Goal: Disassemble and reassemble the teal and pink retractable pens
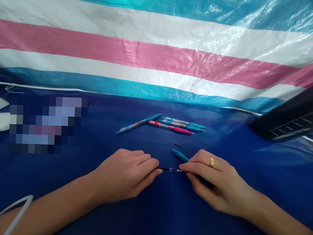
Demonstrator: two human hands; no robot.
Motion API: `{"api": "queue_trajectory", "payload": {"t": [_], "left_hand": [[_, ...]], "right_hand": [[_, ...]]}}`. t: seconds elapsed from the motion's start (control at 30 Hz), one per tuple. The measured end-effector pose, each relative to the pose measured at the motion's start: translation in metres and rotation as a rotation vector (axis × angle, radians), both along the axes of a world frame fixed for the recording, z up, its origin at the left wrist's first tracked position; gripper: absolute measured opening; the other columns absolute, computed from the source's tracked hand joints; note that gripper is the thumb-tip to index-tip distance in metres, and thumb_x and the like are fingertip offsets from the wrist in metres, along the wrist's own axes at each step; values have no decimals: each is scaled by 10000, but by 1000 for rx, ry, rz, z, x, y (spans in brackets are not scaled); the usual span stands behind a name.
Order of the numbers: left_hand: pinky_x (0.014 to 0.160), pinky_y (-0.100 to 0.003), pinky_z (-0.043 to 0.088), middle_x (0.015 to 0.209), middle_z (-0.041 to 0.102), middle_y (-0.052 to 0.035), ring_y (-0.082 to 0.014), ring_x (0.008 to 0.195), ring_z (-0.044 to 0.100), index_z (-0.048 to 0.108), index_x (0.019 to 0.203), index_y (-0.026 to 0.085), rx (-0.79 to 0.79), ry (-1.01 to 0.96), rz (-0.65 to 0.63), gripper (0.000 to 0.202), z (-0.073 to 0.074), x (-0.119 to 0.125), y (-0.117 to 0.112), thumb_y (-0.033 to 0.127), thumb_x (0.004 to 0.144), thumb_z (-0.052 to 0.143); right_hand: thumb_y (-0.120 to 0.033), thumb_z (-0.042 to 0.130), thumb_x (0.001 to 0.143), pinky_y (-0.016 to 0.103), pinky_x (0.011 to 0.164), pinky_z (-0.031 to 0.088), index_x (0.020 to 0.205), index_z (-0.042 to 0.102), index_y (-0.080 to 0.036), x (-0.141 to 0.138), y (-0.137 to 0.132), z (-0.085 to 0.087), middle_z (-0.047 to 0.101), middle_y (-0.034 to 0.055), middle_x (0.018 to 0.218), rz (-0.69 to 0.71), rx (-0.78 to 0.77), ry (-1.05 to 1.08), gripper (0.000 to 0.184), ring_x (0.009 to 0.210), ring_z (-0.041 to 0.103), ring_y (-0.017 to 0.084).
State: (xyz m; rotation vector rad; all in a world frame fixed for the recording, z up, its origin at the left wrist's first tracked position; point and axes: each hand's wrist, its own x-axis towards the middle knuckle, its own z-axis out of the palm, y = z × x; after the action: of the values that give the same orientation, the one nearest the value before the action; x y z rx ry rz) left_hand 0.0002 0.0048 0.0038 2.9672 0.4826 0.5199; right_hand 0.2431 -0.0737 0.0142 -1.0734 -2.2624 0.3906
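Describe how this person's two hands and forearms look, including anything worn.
Both the left hand and right hand are ungloved, with no sleeves showing. A gold-coloured ring circles one right finger. A white cord crosses the left forearm in view; whether it is worn is unclear.

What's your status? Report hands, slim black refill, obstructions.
Left hand pinching refill. Right hand at its pale tip. Teal tubular pen piece beside that hand, not visibly blocking refill.

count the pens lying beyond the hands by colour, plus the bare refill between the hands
Blue pens: 3
Red pen: 1
Bare dark refill: 1, held in the left hand
Total: 5
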Motion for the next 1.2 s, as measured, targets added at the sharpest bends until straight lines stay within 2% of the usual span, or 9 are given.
{"api": "queue_trajectory", "payload": {"t": [0.37, 0.6, 0.73, 0.97, 1.03, 1.2], "left_hand": [[464, -281, 395, 630, 610, -3, -166, 530, 577, 635, 814, 165, 19, -27, 15, 356, -3, -1, -1, 273, 1005, 355], [454, -279, 404, 616, 604, -3, -166, 518, 574, 638, 809, 163, 32, -30, 11, 362, -1, 0, 1, 272, 1007, 355], [429, -279, 393, 607, 607, -3, -164, 497, 563, 634, 801, 159, 73, -42, 1, 362, 0, 2, -4, 264, 1009, 357], [422, -275, 377, 604, 610, 10, -158, 490, 565, 620, 853, 155, 103, -79, 11, 310, -2, 3, -12, 239, 1012, 367], [433, -270, 381, 619, 615, 5, -156, 506, 576, 619, 848, 153, 88, -83, 16, 306, -2, 2, -9, 241, 1009, 374], [454, -257, 384, 638, 620, 2, -148, 529, 594, 622, 853, 153, 31, -88, 35, 321, -1, 2, -5, 257, 1009, 363]], "right_hand": [[-76, 490, 912, 282, 641, 485, 1088, 591, -152, 0, 0, -1, 637, 49, 838, -9, 43, 34, 217, 735, 561, 152], [-113, 498, 942, 269, 679, 495, 1089, 578, -169, 0, 1, -3, 654, 39, 865, 15, 25, 5, 177, 753, 580, 144], [-142, 499, 956, 240, 663, 494, 1021, 558, -183, -3, -1, -3, 672, 22, 839, 6, 9, 16, 97, 714, 598, 126], [-117, 487, 955, 253, 693, 507, 1023, 538, -196, -10, -6, -3, 702, 27, 925, 20, 60, 2, 115, 758, 626, 135], [-167, 534, 945, 261, 716, 507, 1037, 540, -195, -8, -6, -2, 689, 31, 936, -28, 61, -14, 96, 799, 618, 146], [-224, 536, 935, 325, 805, 493, 1083, 542, -199, 1, 0, -3, 632, 59, 996, -291, -11, -82, 151, 928, 587, 191]]}}
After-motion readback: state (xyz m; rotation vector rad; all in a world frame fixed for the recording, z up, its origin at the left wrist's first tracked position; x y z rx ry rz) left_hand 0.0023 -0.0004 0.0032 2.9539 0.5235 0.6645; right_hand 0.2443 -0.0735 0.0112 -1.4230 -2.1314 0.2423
